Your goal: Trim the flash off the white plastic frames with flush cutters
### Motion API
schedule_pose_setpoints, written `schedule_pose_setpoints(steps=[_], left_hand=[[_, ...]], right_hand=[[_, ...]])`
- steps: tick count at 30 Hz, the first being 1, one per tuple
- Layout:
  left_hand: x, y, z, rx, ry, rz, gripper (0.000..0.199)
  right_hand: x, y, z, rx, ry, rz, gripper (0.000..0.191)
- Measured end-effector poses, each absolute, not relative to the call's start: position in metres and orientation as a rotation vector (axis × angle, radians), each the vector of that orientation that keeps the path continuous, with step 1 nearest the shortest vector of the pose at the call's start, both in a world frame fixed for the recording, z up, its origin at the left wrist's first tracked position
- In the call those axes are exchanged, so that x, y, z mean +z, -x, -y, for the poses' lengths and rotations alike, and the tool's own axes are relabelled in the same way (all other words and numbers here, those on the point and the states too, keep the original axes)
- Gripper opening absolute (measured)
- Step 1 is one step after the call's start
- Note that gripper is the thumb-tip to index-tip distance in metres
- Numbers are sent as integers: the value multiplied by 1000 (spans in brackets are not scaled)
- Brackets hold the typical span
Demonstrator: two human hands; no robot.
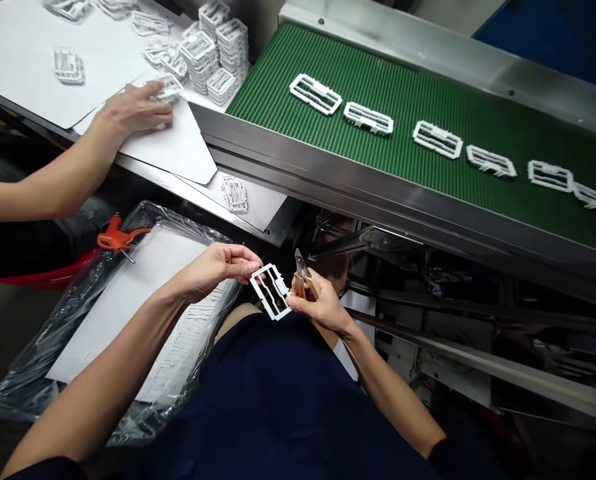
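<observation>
Held tilted by left hand [233, 265] and right hand [324, 303] at opposite edges: white rectangular openwork plastic frame [281, 287]. Also in right hand: metal nippers with tan handles [300, 268], blades parted, tips forward.

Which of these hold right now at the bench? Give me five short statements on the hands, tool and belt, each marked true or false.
1. The left hand grips the white frame near its edge. True.
2. The pliers are in the left hand. False: the right hand holds the pliers.
3. Several white parts lie on the conveyor belt. True.
4. The conveyor belt is blue. False: it is green.
5. The co-worker's hand is on the orange tool. False: it is at a white piece on a white sheet.
</observation>
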State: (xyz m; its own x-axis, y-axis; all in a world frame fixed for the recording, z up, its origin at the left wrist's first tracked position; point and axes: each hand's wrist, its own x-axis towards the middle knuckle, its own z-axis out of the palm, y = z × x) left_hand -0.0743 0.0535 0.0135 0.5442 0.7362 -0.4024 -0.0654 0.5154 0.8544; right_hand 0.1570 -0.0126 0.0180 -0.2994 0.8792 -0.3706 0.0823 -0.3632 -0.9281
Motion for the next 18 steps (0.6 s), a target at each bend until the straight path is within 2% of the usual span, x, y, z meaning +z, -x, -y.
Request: schedule_pose_setpoints(steps=[8,15,18], left_hand=[[19,65,-57,407,-1044,-764,14],[18,61,-49,444,-1078,-719,22],[17,64,-45,450,-996,-718,18]], right_hand=[[14,-162,21,1776,1324,1313,26],[5,-162,28,1838,1262,1275,28],[4,-162,30,1843,1249,1283,27]])
